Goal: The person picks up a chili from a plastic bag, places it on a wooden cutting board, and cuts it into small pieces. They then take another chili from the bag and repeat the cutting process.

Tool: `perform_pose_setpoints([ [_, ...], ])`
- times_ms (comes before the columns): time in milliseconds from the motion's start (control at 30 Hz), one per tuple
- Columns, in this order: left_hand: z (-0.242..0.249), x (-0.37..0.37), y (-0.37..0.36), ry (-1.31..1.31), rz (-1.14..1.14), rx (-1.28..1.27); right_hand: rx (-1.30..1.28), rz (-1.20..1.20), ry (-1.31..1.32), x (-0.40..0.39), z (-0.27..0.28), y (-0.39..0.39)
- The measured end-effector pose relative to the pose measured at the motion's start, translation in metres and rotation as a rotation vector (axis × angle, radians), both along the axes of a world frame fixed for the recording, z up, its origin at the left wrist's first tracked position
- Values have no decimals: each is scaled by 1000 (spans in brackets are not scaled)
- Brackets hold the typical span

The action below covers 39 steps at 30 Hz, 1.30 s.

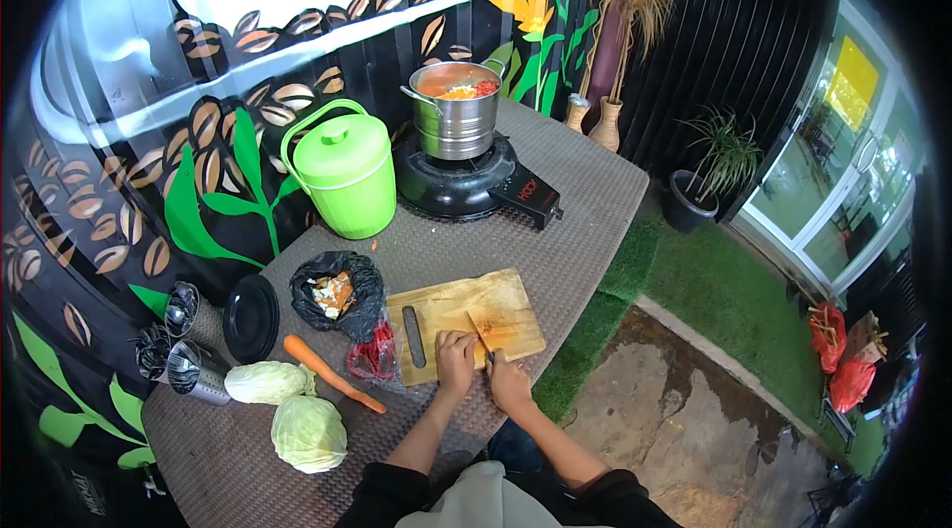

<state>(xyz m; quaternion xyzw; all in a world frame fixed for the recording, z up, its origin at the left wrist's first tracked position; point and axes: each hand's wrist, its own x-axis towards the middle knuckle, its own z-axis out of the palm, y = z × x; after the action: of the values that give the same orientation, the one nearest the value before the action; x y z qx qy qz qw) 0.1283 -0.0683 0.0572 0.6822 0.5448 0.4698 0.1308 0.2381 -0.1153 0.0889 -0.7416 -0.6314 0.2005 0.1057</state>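
My right hand (511, 383) is closed around the handle of a knife (480, 332), its blade lying over the wooden cutting board (511, 295). Close beside the blade, my left hand (456, 357) rests on the board with its fingers curled together; whatever may be under them is hidden. Orange stains or bits show on the wood near the blade. Left of the board are a plastic bag with red contents (373, 357) and a black bag (347, 268) holding peelings. A long carrot (322, 369) lies by two pale cabbages (309, 434) (268, 382).
A steel pot (456, 126) with orange-red contents stands on a black portable stove (436, 181). Next to it is a lidded green bucket (347, 176). Black plates (250, 320) and metal utensil holders (198, 372) sit at the left. The table's edge (595, 300) runs along the right.
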Motion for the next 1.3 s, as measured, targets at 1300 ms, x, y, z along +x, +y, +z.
perform_pose_setpoints([
  [1300,-1,-3,-1,16,-10,12,88,83,-38,5,-7,8],
])
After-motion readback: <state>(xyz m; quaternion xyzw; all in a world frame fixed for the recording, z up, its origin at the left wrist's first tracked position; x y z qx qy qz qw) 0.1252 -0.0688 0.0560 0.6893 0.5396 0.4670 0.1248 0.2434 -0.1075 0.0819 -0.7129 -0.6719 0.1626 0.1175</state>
